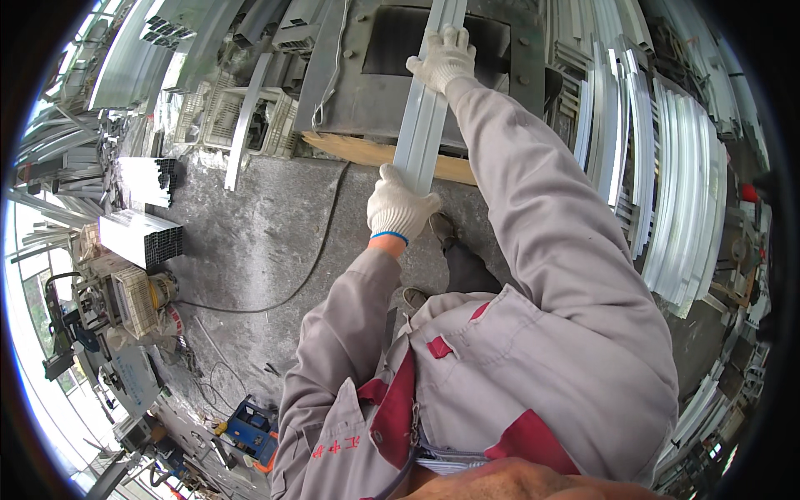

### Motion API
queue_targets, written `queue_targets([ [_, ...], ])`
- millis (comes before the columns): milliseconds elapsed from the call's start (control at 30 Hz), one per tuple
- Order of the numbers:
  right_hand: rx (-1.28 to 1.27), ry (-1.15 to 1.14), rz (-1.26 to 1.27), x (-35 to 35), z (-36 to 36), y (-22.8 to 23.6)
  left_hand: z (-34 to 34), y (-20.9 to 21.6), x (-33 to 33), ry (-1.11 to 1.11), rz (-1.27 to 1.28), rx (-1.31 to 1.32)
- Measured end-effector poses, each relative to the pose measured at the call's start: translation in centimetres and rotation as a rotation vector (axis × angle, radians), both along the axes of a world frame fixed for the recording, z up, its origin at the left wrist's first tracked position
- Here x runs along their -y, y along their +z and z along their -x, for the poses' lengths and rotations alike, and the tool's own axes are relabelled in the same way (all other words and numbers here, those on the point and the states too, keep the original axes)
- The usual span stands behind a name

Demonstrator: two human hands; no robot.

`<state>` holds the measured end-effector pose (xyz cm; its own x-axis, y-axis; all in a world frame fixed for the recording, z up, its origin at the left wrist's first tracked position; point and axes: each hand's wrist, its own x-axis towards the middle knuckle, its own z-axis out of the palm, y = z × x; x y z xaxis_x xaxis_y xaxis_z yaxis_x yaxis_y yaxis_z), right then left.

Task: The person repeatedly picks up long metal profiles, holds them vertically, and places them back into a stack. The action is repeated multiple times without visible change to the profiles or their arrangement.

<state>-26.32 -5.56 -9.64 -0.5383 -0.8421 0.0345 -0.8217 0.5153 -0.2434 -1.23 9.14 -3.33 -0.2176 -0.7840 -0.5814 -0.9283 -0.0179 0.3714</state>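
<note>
A long silvery aluminium profile with lengthwise grooves lies over a dark metal machine table, its near end jutting out past the front edge. My left hand, in a white knitted glove with a blue cuff edge, is closed on that near end; its thumb sticks out to the right and its other fingertips are partly hidden. Farther up, my gloved right hand rests on top of the profile with the fingers spread. The profile's far end runs out of the top of the picture.
A wooden beam edges the table's front. Bundled profiles stand on the left floor, and long profiles are stacked at right. A black cable crosses the concrete floor. Plastic crates sit left of the table.
</note>
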Motion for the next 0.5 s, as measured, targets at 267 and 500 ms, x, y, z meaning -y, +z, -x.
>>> queue_targets([
  [267,0.026,0.003,0.053,-7.9,-9.6,-2.6,-9.2,-4.2,-7.6,0.044,-0.066,0.016],
  [500,-0.046,0.087,0.062,-15.4,-17.8,-5.1,-17.9,-7.4,-15.7,0.053,0.031,-0.037],
])
